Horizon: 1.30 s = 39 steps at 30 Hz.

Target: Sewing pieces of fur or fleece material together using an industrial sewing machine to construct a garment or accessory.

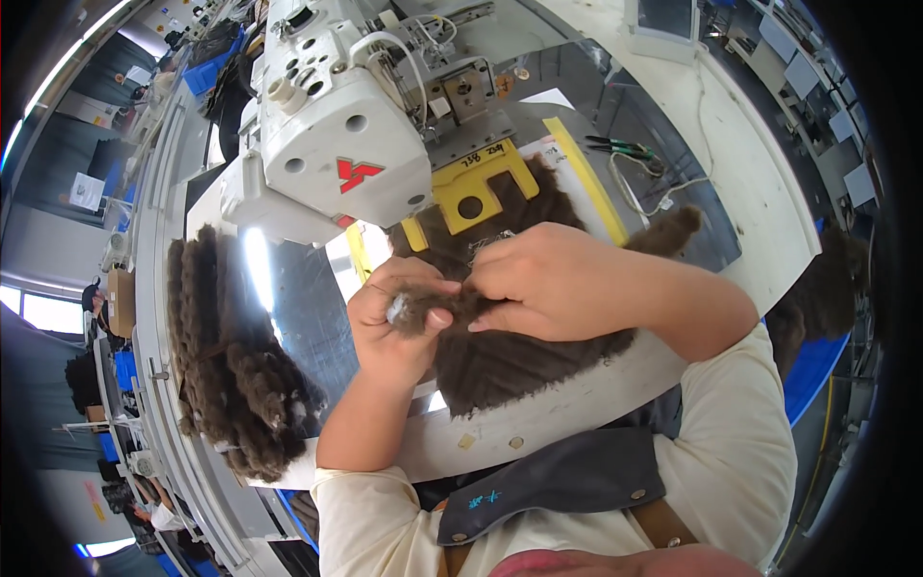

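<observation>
Over the table, both my hands hold a small roll of fluffy brown fur [419, 313] with white stuffing at its left end. My left hand [375, 313] is curled round that end, thumb and fingers pressing it. Pinched fingers of my right hand [543, 284] grip the other end, which they partly hide. Below lies a flat piece of dark brown fur cloth [519, 370] with faint slanting ridges. A yellow clamp plate [471, 197] of the white sewing machine [336, 144] rests on the cloth's far part. Something thin and shiny beside my right hand is too small to make out.
Several stuffed brown fur tubes [226, 365] are piled at the table's left. Another fur tube [670, 231] lies beyond my right forearm. Green-handled snips [625, 149] and a loose cord [663, 204] lie at the far right. Blue cloth or plastic [815, 385] shows beyond the right edge.
</observation>
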Available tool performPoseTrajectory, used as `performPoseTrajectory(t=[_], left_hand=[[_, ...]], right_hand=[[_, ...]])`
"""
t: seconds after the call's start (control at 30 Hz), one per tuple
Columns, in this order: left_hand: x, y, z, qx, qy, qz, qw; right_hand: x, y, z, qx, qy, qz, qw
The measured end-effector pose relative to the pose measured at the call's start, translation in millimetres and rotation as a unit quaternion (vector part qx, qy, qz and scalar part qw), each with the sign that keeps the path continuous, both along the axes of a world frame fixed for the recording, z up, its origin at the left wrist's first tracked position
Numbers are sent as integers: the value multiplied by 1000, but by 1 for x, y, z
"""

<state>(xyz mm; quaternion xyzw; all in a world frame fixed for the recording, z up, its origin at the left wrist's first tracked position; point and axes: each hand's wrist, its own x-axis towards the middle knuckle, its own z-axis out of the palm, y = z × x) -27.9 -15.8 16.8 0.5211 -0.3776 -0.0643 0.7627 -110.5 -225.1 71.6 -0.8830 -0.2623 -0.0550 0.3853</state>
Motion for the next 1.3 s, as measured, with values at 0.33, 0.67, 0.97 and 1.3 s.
performPoseTrajectory(t=[0.33,0.67,0.97,1.3], left_hand=[[-9,-3,7,57,130,-54,988],[-11,-2,5,197,61,-35,978],[-5,-5,-17,254,-50,-45,965],[-3,-19,-7,318,119,-44,939]], right_hand=[[6,16,-4,28,160,-64,985],[3,1,17,84,14,-76,993],[-1,-3,17,76,69,-90,991],[25,-13,-5,190,287,-151,927]])
